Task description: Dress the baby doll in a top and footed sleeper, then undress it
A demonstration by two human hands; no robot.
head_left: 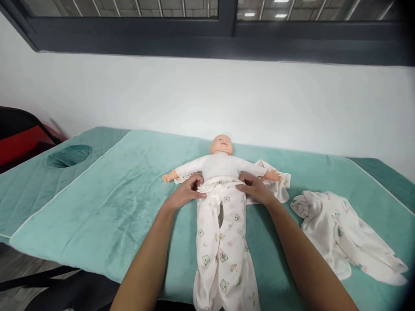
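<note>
A baby doll (220, 164) in a white top lies on its back on a teal towel (123, 194), head toward the wall, arms spread. Printed white pants (223, 246) cover its legs and reach down to the near edge. My left hand (188, 192) grips the waistband of the pants at the doll's left-side hip in view, fingers curled on the cloth. My right hand (254, 188) holds the waistband at the other hip, fingers also closed on it. A white cloth (279, 185) lies under the doll's far arm.
A crumpled printed white garment (337, 229) lies on the towel at the right. The padded table (39, 181) has a face hole (69, 155) at the left. A red and black object (19, 138) stands beyond the left end. A white wall runs behind.
</note>
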